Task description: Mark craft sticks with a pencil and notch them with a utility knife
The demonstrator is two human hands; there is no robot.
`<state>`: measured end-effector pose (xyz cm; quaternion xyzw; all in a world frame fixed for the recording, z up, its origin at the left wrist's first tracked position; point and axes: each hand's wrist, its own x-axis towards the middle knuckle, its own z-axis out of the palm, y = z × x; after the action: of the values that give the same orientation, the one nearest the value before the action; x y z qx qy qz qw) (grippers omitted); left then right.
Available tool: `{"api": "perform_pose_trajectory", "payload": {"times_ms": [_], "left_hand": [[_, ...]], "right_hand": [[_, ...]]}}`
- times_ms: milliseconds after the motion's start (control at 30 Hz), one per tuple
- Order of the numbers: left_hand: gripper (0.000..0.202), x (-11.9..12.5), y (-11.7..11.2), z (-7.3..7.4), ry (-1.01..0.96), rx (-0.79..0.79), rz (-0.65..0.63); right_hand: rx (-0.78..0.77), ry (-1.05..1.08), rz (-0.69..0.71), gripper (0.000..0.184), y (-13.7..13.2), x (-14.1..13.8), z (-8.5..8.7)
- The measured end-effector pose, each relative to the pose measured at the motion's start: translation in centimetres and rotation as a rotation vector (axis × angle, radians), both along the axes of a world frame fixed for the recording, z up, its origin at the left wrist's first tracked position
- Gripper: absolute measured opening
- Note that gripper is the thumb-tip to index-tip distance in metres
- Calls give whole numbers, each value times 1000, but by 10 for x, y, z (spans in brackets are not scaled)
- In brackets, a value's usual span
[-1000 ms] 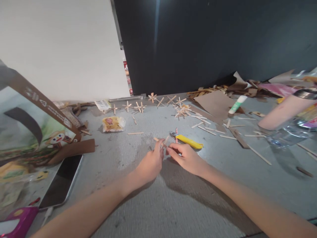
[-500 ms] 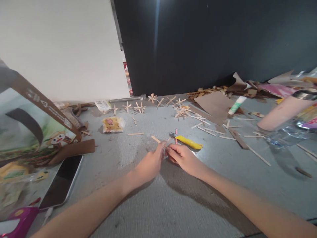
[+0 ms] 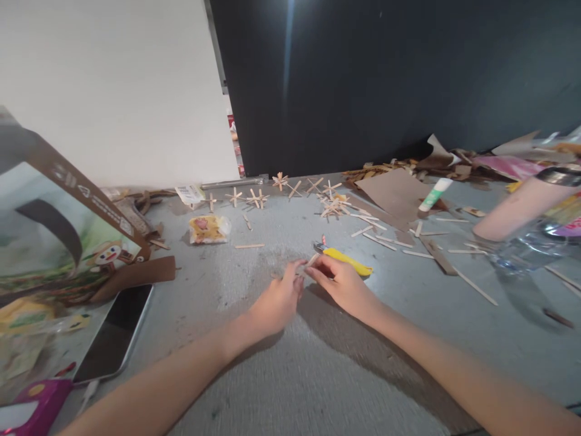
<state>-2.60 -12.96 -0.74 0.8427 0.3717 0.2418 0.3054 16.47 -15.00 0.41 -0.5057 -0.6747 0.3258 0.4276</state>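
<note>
Well in from the near edge of the counter (image 3: 254, 387), a wooden stick (image 3: 313, 260) sits between left hand (image 3: 278, 304) and right hand (image 3: 348, 289), fingers (image 3: 291, 272) seemingly pinched on it.

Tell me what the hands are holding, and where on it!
A stick, held between the left hand and right hand; which part is gripped can't be told.

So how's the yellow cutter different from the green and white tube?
The yellow cutter has a dark tip, while the tube is green with white ends. The cutter is partly hidden behind the right hand; the tube sits farther back, away from both hands. The cutter's tip points back-left, while the tube slants back-right. Both are long and narrow.
</note>
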Motion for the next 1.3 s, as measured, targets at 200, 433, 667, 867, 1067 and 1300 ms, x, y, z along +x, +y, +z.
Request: {"api": "perform_pose_trajectory", "payload": {"times_ms": [200, 433, 667, 867, 1067, 1300], "left_hand": [[35, 0, 2, 1, -159, -181, -94], [28, 1, 4, 0, -172, -173, -106], [26, 2, 4, 4, -182, -211, -70], [31, -1, 2, 5, -165, -210, -89], [40, 1, -7, 0, 149, 268, 134], [48, 11, -26, 6, 574, 551, 366]], "right_hand": [[48, 117, -17, 37, -3, -3, 1], [83, 22, -30, 31, -3, 0, 9], [67, 25, -16, 37, 2, 4, 2], [64, 90, -25, 29, 0, -1, 1], [47, 90, -117, 38, 5, 6, 3], [142, 127, -371, 41, 14, 19, -4]]}}
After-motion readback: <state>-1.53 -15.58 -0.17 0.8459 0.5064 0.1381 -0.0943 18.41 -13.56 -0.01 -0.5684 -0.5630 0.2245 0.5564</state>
